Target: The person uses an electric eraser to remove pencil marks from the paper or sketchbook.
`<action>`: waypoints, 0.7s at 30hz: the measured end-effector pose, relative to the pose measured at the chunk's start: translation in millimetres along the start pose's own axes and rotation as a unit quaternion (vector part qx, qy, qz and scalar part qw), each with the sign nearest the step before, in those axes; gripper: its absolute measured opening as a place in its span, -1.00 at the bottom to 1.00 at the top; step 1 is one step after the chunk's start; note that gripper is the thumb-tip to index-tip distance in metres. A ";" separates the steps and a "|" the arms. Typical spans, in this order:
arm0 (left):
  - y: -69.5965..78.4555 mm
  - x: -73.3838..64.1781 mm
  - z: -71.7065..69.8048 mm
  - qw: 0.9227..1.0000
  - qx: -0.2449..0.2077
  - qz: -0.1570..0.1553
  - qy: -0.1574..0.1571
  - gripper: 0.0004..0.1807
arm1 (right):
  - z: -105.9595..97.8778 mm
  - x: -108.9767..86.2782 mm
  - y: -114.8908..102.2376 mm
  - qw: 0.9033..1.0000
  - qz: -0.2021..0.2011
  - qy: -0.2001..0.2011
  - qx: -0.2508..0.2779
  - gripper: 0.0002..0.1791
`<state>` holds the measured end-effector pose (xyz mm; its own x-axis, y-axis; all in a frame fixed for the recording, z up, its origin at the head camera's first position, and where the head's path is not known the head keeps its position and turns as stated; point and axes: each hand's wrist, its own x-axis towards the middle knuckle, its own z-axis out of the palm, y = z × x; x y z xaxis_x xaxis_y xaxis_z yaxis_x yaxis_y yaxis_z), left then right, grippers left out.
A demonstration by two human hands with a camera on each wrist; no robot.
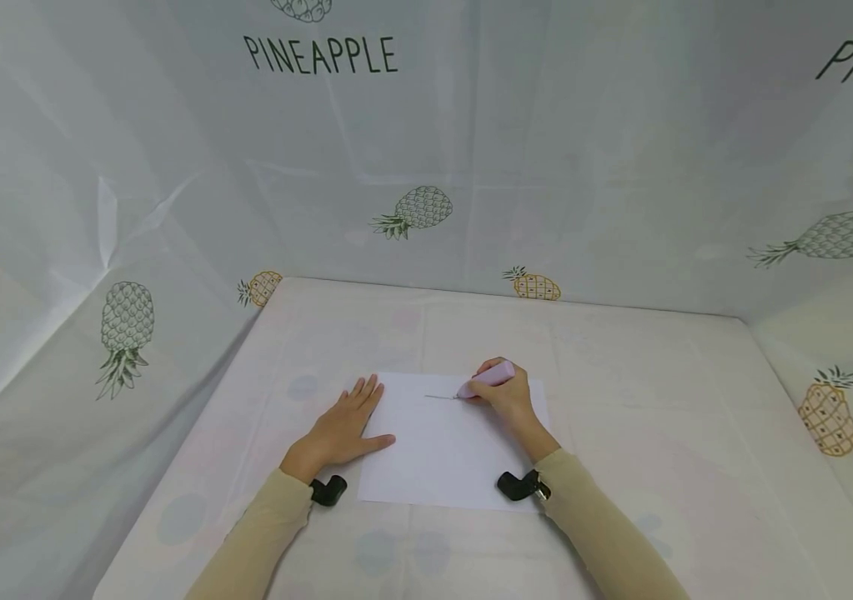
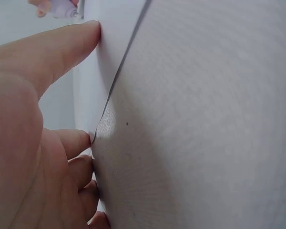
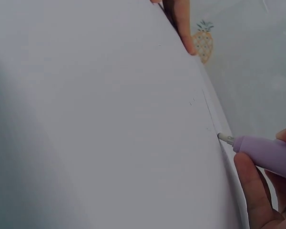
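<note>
Creased, pineapple-printed sheeting (image 1: 584, 150) rises behind a pale covered table (image 1: 659, 467), where smooth white paper (image 1: 434, 458) lies flat. A left hand (image 1: 343, 427), thumb splayed, rests across the paper's left edge; a right hand (image 1: 510, 398) pinches a rounded lilac tool (image 1: 497, 374) over its far side. A black wrist device (image 1: 518, 485) blocks the near right edge. The tool's pale tip (image 3: 225, 138) appears to meet a thin grey line (image 1: 437, 396).

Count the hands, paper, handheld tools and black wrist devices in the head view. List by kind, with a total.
Hands: 2 (left hand, right hand)
Paper: 1
Purple tool: 1
Black wrist devices: 2
Total: 6
</note>
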<state>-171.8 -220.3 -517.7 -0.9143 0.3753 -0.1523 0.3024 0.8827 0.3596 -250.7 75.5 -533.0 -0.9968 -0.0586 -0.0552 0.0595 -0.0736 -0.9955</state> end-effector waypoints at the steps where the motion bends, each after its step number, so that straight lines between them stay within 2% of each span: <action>1: -0.3 0.3 0.3 1.000 0.002 -0.001 -0.001 0.04 | -0.2 0.0 -0.1 1.000 0.001 -0.001 0.000 -0.67; 21: -1.4 2.1 2.5 1.000 -0.005 -0.002 -0.005 0.06 | -2.3 -2.5 -3.4 1.000 0.011 0.002 0.001 -0.68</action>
<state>-173.4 -220.0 -520.8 -0.9128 0.3749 -0.1619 0.2968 0.8814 0.3676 -248.5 78.2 -529.6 -0.9955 -0.0558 -0.0767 0.0808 -0.0748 -0.9939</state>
